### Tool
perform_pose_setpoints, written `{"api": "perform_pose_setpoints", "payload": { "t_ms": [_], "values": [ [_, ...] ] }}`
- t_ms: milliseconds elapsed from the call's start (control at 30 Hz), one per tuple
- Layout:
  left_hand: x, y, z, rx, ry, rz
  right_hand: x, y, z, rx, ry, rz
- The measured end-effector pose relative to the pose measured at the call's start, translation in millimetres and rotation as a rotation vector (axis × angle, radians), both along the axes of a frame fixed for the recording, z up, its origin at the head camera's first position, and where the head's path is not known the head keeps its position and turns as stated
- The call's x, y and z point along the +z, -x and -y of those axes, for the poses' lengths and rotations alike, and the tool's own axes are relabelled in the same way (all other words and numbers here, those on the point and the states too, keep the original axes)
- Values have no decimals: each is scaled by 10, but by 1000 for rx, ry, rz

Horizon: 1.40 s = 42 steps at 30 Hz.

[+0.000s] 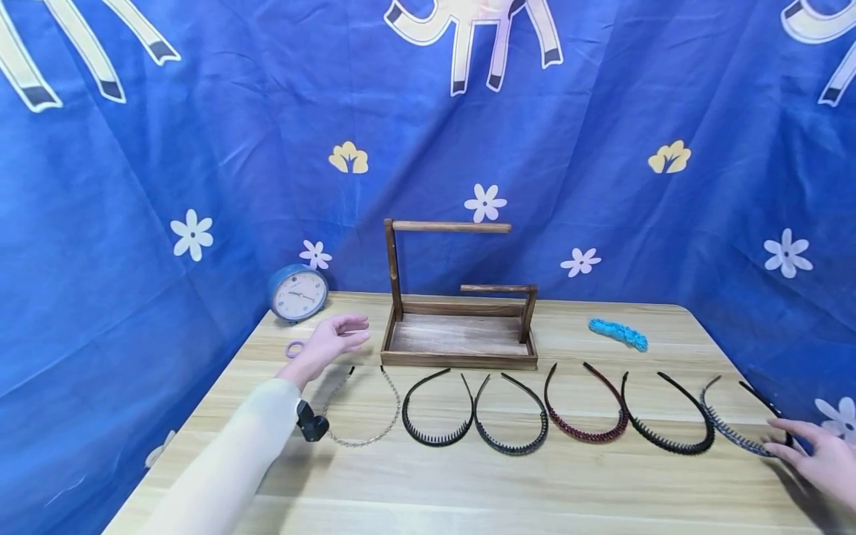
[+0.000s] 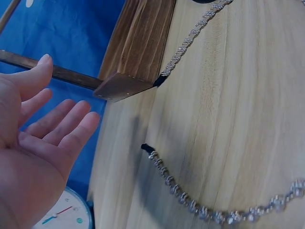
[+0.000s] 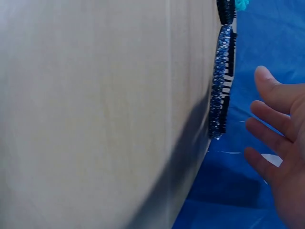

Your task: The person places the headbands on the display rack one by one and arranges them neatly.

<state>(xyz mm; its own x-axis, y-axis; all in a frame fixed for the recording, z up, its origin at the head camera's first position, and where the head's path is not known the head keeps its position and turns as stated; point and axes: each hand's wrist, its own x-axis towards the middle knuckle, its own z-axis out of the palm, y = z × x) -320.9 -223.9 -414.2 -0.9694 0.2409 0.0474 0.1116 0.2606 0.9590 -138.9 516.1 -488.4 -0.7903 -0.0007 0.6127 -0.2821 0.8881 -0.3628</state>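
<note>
Six headbands (image 1: 515, 449) lay in a row across the wooden table (image 1: 535, 490) on my head feed, on the near side of the wooden rack (image 1: 458, 361), which I took as the hub of the dial. The left hand (image 1: 328, 345) hung at nine o'clock, thumb and fingers apart, with the silver beaded headband (image 1: 364, 443) at eight. An alarm clock (image 1: 299, 294) stood toward ten, a pale purple ring (image 1: 289, 349) lay beside the left hand, and a turquoise fluffy piece (image 1: 618, 334) lay at three. The right hand (image 1: 819, 455) hung near four o'clock, thumb and fingers apart at the right side of the blue glittery headband (image 1: 734, 438); whether they touched it, I could not tell from that angle.

On my left wrist feed, the left hand filled nine o'clock, fingers slightly spread. The silver beaded headband showed at one and five o'clock, one black tip just beside the rack's corner, and the alarm clock peeped in between seven and eight.

On my right wrist feed, the right hand sat at three o'clock, its fingers separated. The blue glittery headband lay at two, near the table's edge, with blue cloth (image 3: 240, 86) visible between it and the fingertips.
</note>
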Motion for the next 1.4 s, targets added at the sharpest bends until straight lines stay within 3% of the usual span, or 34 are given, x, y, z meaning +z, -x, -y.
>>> {"api": "perform_pose_setpoints", "payload": {
  "t_ms": [267,500,733,833,1100,1400],
  "values": [
    [-126,99,-60,19,-45,51,2,23,22,-134,-149,261],
    [-207,173,-138,19,-23,67,-43,30,-7,-100,-180,245],
    [-274,207,-195,31,-46,95,-32,101,16,-112,-199,413],
    [-302,217,-224,30,-80,103,-13,122,38,-101,-184,445],
    [-341,207,-288,62,-105,132,-3,139,85,-72,-215,310],
    [-391,246,-313,79,-76,158,41,133,159,-79,-182,317]
  ]
}}
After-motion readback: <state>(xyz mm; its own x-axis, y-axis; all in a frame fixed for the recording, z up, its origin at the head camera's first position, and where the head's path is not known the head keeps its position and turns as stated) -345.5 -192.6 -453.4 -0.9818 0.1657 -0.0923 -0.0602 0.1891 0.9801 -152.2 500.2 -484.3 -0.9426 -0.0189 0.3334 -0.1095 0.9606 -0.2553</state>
